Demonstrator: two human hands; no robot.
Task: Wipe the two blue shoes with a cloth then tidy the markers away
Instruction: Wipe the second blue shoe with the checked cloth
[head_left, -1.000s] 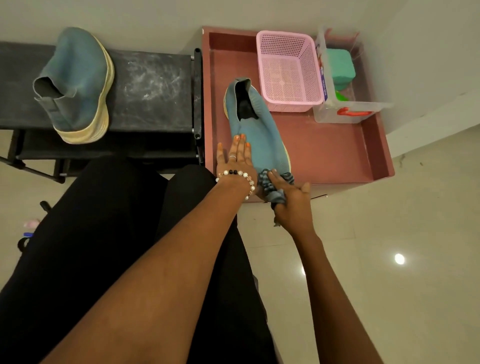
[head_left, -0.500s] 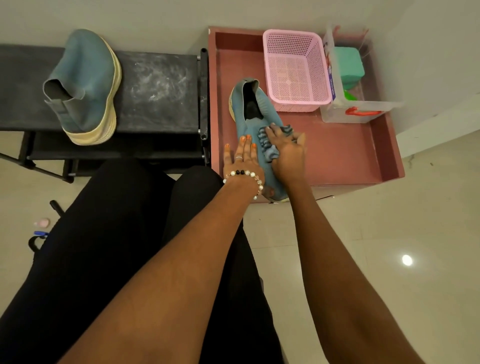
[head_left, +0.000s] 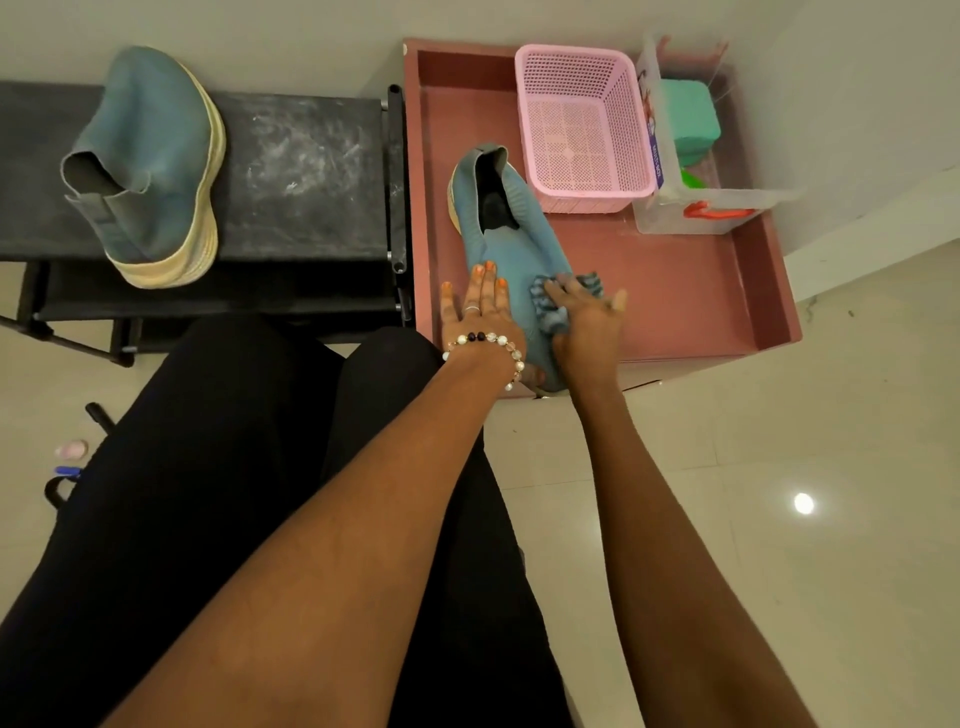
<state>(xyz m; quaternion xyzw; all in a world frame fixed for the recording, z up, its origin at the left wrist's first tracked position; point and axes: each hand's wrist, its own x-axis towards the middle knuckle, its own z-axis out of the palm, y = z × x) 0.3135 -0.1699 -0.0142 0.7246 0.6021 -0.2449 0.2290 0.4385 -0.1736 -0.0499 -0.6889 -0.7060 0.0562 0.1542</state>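
A blue shoe (head_left: 511, 249) is lying in the pink tray (head_left: 691, 291), its opening pointing toward the tray's far wall and its toe reaching over the tray's near edge. The left hand (head_left: 480, 319) is resting flat on the left side of this shoe, fingers straight and close together, pressing it down; a beaded bracelet (head_left: 485, 347) is sitting on that wrist. The right hand (head_left: 587, 322) is lying on the shoe's right side, its fingers laid over a bunched blue-grey cloth (head_left: 558, 306) and pressing it against the shoe's upper; whether the fingers are curling round the cloth I cannot tell, as the cloth is mostly hidden beneath them. The two hands are lying just beside each other without touching.

Also inside the tray, a pink basket (head_left: 584, 130) is standing just beside the shoe's heel, against the tray's far wall, and a clear plastic box (head_left: 696, 208) is sitting in the tray's far right corner, touching the basket, with green things inside and a red latch at its front.

The second blue shoe (head_left: 150, 161) is lying tipped on its side on a black rack (head_left: 301, 171) that is standing directly to the left of the tray, its pale sole facing the tray. No markers can be made out for certain
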